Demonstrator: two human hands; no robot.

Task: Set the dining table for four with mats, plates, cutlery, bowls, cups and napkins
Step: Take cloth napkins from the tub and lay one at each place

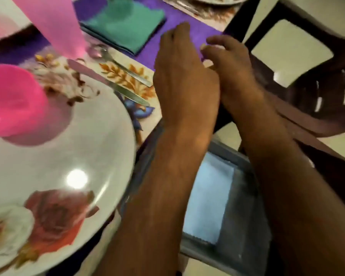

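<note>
Both hands side by side at near edge of purple mat. Left hand palm down on mat, fingers curled, grip unclear. Right hand pinching mat corner at table edge. Green napkin lies on mat. Knife, spoon beside flowered plate; pink bowl on plate; pink cup behind

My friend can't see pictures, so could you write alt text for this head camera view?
Two bare hands, the left hand beside the right hand, rest on the edge of a purple table mat near a folded teal cloth napkin. Closer by, a white rose-patterned plate holds a pink plastic bowl, with a steel knife and spoon alongside.
</note>
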